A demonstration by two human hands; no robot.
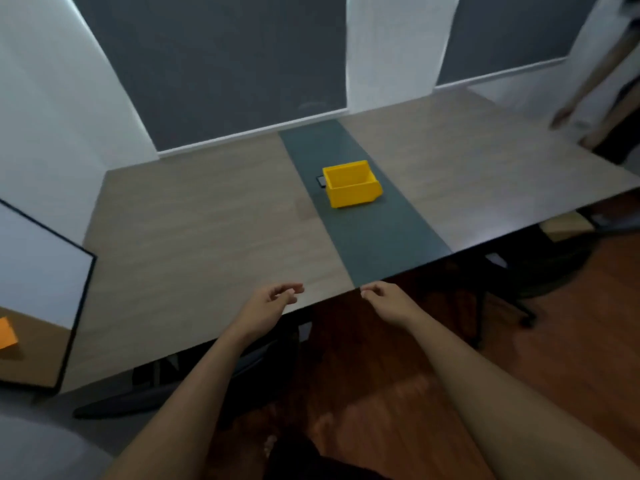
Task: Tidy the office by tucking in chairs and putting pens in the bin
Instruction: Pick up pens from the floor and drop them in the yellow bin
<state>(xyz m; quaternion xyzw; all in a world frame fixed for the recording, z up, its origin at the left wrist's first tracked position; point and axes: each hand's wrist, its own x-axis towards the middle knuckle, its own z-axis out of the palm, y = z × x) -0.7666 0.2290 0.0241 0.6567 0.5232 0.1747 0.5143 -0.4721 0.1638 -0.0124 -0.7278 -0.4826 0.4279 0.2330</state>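
Note:
A yellow bin (pixel 350 183) stands on the dark strip in the middle of the wooden table (pixel 207 230); its inside looks bare from here. My left hand (pixel 273 299) hovers over the table's near edge, fingers loosely curled and holding nothing. My right hand (pixel 384 299) is beside it at the same edge, also loosely curled with nothing in it. A dark chair (pixel 194 382) sits tucked under the table below my left arm. I see no pens on the tabletop.
A small dark object (pixel 320 181) lies just left of the bin. A whiteboard-like panel (pixel 38 268) leans at the left. Another person's arm (pixel 588 84) reaches over the far right corner. A second chair base (pixel 526 282) shows under the right side.

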